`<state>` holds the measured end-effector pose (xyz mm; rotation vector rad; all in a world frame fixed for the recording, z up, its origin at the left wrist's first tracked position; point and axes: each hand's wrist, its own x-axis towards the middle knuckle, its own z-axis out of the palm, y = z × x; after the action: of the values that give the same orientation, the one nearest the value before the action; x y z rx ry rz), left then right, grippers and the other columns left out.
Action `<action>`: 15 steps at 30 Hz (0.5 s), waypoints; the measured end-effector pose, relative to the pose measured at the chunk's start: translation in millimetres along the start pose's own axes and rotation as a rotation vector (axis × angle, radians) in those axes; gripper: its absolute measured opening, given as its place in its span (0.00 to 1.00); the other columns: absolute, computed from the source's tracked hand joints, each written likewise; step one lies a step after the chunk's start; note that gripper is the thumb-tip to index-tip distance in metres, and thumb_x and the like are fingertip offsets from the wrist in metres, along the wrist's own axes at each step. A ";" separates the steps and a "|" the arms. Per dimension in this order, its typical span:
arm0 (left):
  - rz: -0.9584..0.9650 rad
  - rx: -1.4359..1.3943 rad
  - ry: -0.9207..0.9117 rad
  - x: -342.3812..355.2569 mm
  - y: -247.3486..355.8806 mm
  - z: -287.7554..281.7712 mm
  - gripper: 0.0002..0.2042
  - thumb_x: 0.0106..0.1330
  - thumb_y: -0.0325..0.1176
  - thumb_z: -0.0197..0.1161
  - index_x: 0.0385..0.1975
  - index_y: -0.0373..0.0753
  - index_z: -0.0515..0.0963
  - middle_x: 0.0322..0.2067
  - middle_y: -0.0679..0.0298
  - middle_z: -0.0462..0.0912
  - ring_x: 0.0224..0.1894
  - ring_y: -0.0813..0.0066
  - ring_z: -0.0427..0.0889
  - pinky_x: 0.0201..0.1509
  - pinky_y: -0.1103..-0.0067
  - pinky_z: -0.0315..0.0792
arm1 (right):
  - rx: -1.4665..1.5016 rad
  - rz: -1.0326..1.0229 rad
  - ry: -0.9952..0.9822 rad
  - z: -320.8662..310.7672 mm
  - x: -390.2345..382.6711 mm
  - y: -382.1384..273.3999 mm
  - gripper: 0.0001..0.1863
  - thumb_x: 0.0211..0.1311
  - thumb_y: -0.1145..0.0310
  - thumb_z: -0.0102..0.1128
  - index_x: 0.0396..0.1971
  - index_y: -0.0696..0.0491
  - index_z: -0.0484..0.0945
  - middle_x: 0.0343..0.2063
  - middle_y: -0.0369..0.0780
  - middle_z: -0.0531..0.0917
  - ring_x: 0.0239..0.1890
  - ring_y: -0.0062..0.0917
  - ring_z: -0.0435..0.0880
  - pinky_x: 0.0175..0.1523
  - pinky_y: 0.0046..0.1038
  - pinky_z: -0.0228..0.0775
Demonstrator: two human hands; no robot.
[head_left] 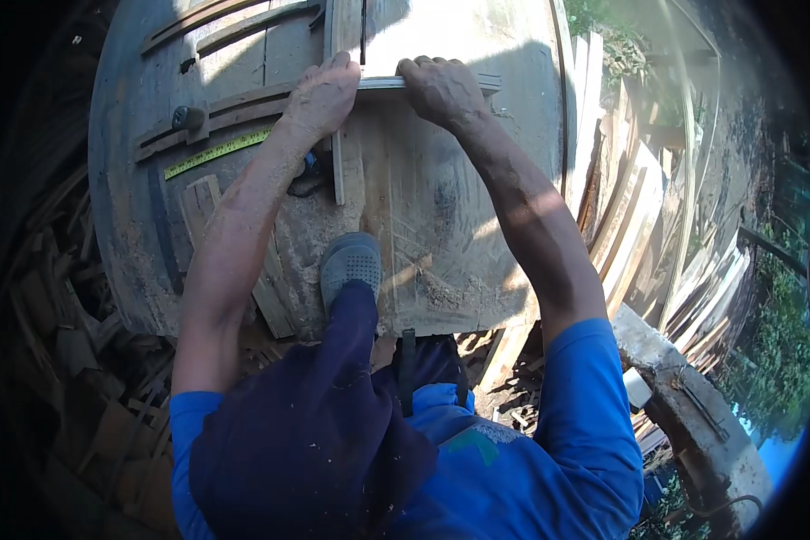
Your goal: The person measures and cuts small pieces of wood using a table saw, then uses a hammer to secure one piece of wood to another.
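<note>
My left hand (324, 101) and my right hand (440, 93) have their fingers curled over a narrow wooden strip (382, 83) lying crosswise near the top of a worn wooden work surface (459, 216). An upright-running board (337, 175) passes beside my left hand, under or against that strip; the exact contact is hidden. Left of my wrist lie a yellow tape measure (209, 157), slightly curved wooden pieces (243, 36) and a dark cylindrical tool (187, 119). A blue and black object (306, 178) is partly hidden behind my left forearm.
My foot in a grey perforated shoe (349, 261) rests on the surface between my arms. Stacked offcuts (630, 207) line the right, scrap wood (81, 378) fills the lower left, and a concrete ledge (693, 423) is at the lower right, with greenery beyond.
</note>
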<state>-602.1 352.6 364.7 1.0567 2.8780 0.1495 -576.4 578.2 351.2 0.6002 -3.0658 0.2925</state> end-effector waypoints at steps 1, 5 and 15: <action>0.002 0.001 -0.002 0.1 -1.6 0.0 0.13 0.62 0.26 0.62 0.44 0.34 0.70 0.46 0.53 0.75 0.55 0.53 0.79 0.56 0.65 0.77 | 0.003 -0.003 0.019 0.4 2.9 0.2 0.04 0.63 0.69 0.57 0.36 0.50 0.79 0.34 0.41 0.87 0.40 0.37 0.89 0.46 0.42 0.77; -0.018 -0.026 0.026 3.8 -6.5 -2.8 0.11 0.62 0.26 0.62 0.43 0.33 0.70 0.46 0.53 0.76 0.51 0.52 0.80 0.55 0.63 0.77 | -0.010 -0.012 0.032 2.2 9.6 2.8 0.05 0.64 0.67 0.56 0.36 0.49 0.79 0.34 0.41 0.87 0.39 0.37 0.89 0.45 0.42 0.77; 0.058 0.014 0.072 19.3 -25.3 3.5 0.08 0.63 0.24 0.56 0.42 0.35 0.73 0.44 0.55 0.78 0.52 0.57 0.81 0.53 0.65 0.75 | 0.005 0.010 -0.028 -4.3 32.5 8.5 0.08 0.64 0.68 0.54 0.36 0.51 0.81 0.36 0.44 0.87 0.41 0.38 0.89 0.47 0.41 0.79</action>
<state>-632.6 346.2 357.6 1.1613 2.9174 0.1743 -609.8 574.6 355.2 0.5944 -3.0966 0.2951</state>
